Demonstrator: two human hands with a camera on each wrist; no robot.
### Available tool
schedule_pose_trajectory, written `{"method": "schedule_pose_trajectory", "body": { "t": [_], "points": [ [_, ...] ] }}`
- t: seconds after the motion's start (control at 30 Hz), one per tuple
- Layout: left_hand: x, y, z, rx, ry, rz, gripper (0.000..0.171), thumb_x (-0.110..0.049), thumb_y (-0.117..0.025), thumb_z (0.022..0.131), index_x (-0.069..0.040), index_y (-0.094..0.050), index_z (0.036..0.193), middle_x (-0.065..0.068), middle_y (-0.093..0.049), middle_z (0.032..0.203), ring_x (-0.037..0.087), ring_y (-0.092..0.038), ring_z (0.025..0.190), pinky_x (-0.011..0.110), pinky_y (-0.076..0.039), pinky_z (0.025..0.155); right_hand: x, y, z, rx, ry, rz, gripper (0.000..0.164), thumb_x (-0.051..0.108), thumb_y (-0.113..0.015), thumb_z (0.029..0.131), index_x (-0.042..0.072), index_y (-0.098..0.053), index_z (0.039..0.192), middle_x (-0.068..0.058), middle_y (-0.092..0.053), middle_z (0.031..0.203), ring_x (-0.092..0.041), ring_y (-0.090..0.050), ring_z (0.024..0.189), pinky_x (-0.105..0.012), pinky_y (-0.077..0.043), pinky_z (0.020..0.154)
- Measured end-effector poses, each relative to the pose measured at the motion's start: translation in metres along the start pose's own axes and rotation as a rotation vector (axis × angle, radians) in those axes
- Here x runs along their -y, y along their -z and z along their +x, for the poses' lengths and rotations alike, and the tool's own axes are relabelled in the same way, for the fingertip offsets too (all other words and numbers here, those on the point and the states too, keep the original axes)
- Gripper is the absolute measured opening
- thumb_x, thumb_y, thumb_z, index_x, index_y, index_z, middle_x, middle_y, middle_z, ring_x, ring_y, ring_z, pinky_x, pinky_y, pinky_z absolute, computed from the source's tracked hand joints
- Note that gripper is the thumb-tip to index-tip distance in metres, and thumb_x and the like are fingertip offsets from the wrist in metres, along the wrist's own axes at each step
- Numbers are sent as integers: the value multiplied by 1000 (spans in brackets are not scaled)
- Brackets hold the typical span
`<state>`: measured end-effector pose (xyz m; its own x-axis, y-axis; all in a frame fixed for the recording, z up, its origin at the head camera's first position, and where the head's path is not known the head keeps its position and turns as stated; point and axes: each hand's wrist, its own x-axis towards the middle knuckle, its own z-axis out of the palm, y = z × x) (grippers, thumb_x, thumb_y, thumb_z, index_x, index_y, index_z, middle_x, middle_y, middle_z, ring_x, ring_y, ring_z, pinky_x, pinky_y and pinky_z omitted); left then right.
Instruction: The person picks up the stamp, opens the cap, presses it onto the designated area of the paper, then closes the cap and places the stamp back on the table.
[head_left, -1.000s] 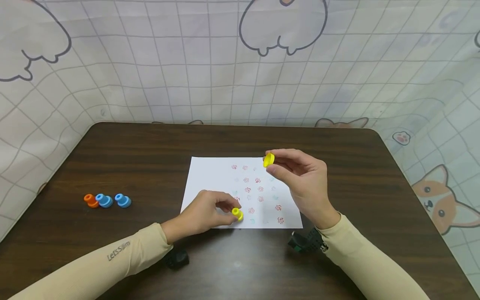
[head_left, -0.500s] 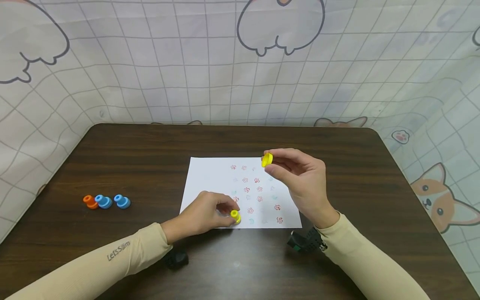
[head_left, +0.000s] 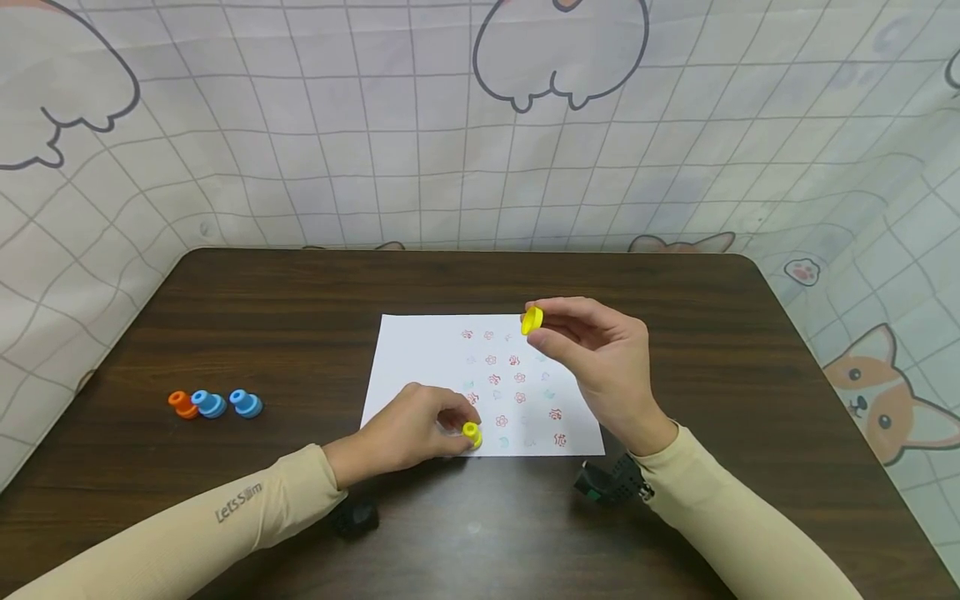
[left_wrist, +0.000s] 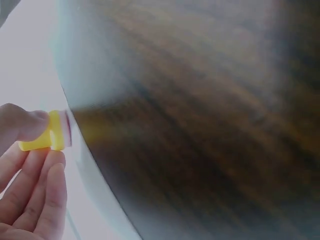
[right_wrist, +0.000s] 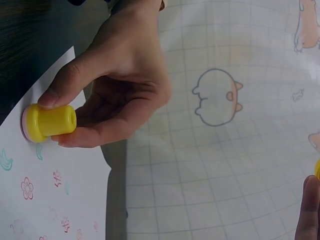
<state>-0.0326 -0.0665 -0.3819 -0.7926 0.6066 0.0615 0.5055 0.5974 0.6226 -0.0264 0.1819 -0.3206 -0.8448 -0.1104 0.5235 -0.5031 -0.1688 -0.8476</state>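
My left hand [head_left: 416, 425] pinches a small yellow toy stamp [head_left: 472, 434] by its handle, low at the front edge of a white sheet of paper [head_left: 408, 350]. In the left wrist view the stamp's pale pink end [left_wrist: 66, 128] is right at the paper. Red flowers, red characters and faint green and blue prints mark the sheet. My right hand [head_left: 600, 362] holds a round yellow cap [head_left: 532, 321] between thumb and fingertips, raised over the sheet's far right corner. The cap's hollow side shows. Only a finger [right_wrist: 307, 210] of that hand appears in the right wrist view.
To the left on the dark wooden table [head_left: 300, 317] stand an orange stamp [head_left: 182, 404] and two blue stamps [head_left: 209, 403], the orange one right beside a blue one. A white grid-patterned curtain [head_left: 360, 158] with cartoon dogs hangs behind the table and along its sides.
Both hands stay almost still. The right hand with the yellow cap has drifted very slightly left; the left hand keeps its grip on the yellow stamp at the same spot.
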Motion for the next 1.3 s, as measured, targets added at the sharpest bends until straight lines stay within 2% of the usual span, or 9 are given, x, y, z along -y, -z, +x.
{"method": "schedule_pose_trajectory", "body": {
  "t": [0.27,0.47,0.7,0.8,0.97,1.13,1.3],
  "points": [
    [0,-1,2,9,-11,19,13,-11,-85,81,-16,-77,91,-9,-73,82,6,-63,76,17,-55,73,1,0,0,5,-3,-11,32,-1,-82,85,0,-75,116,3,-77,112,-14,-74,96,-28,-64,88],
    [3,-4,0,-23,1,15,14,-12,-85,81,-19,-78,92,-11,-72,83,5,-61,77,18,-54,74,0,0,0,11,0,-1,31,-2,-81,85,0,-75,115,3,-77,112,-14,-75,96,-28,-64,87],
    [8,-5,0,-38,-27,-1,16,-11,-85,80,-18,-78,93,-10,-73,83,4,-62,77,19,-56,75,1,1,1,5,6,-11,32,-1,-82,85,-2,-74,115,3,-77,112,-15,-75,96,-28,-65,86],
    [9,-5,1,-26,-30,-33,15,-11,-86,80,-17,-78,92,-9,-73,84,4,-63,78,19,-57,76,2,1,1,2,8,-14,32,-2,-82,85,-6,-73,116,3,-78,112,-15,-75,96,-28,-65,86],
    [12,-5,3,-4,6,-82,15,-12,-87,80,-17,-80,93,-10,-75,87,4,-64,78,18,-59,77,1,1,2,7,12,-29,32,-1,-82,85,-4,-74,115,4,-78,112,-15,-75,96,-29,-64,87],
    [12,-4,6,14,-5,-69,16,-11,-87,80,-17,-81,93,-9,-76,87,3,-63,77,18,-58,75,-2,3,3,-5,17,-29,31,-1,-82,84,0,-76,114,4,-78,111,-14,-75,95,-27,-64,88],
    [13,-3,7,30,-3,-62,16,-12,-87,79,-18,-81,93,-10,-75,87,4,-63,77,17,-57,74,-3,4,3,-10,14,-29,31,-2,-82,84,-2,-75,114,3,-78,112,-14,-75,96,-28,-64,88]
  ]
}}
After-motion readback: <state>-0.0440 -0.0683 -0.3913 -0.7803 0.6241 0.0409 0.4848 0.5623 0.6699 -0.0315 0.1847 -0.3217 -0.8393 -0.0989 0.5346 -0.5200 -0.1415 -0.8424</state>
